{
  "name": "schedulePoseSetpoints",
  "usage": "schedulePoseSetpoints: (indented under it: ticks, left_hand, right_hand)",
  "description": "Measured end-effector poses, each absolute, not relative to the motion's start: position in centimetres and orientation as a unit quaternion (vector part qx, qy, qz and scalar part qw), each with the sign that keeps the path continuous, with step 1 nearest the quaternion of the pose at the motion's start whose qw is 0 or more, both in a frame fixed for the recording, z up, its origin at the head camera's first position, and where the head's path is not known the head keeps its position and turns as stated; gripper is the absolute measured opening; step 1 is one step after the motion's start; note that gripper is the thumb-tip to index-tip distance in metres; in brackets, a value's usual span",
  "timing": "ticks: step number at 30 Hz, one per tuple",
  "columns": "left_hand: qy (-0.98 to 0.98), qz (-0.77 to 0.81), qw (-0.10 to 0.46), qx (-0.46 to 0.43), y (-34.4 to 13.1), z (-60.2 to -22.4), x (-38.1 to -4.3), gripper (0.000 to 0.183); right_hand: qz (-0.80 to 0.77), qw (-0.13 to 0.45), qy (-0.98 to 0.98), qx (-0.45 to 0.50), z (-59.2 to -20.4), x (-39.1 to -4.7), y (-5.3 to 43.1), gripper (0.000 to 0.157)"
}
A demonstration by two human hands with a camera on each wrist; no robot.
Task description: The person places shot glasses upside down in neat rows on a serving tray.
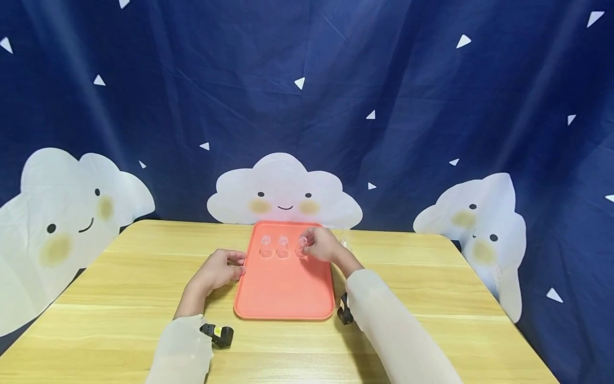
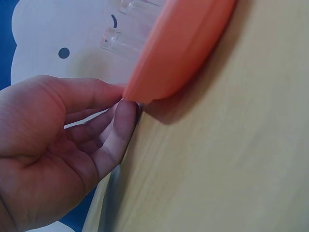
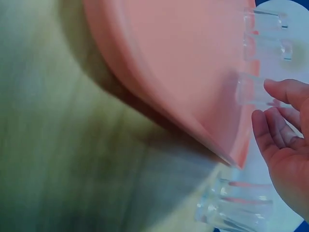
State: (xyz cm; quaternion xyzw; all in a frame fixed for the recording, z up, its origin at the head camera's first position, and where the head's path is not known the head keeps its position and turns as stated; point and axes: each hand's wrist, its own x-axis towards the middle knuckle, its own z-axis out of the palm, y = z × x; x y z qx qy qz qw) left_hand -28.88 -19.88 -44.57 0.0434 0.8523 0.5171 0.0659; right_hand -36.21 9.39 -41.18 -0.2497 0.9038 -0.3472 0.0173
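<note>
A coral-red tray (image 1: pixel 284 288) lies on the table, its rim pinched at the left side by my left hand (image 1: pixel 221 271). In the left wrist view, the thumb and fingers of that hand (image 2: pixel 63 130) meet at the tray's edge (image 2: pixel 164 67). Three small clear glasses stand upright in a row at the tray's far end: a left glass (image 1: pixel 266 248), a middle glass (image 1: pixel 283 248) and a right glass (image 3: pixel 249 90). My right hand (image 1: pixel 322 245) holds the right glass near its top between thumb and fingers, partly hiding it in the head view.
More clear glasses (image 3: pixel 236 208) stand on the table just off the tray's right side, mostly behind my right hand in the head view. The wooden table (image 1: pixel 120 309) ends at a dark blue curtain (image 1: pixel 307 106) with white clouds.
</note>
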Motion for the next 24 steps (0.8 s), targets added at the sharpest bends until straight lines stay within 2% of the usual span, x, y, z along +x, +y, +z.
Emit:
schedulePoseSetpoints:
  ticks: [5, 8, 24]
  left_hand:
    - [0.851, 0.519, 0.066, 0.042, -19.9, -44.5, -28.9, 0.041]
    - [0.853, 0.516, 0.064, 0.042, -19.9, -44.4, -28.8, 0.041]
    - [0.851, 0.519, 0.065, 0.035, -19.7, -44.4, -28.7, 0.041]
  right_hand:
    - [-0.334, 0.005, 0.909, -0.249, -39.8, -36.1, 10.1, 0.033]
    - [-0.339, 0.01, 0.907, -0.249, -38.9, -36.0, 10.7, 0.037]
    - [-0.316, -0.029, 0.913, -0.258, -36.9, -35.4, 14.7, 0.025]
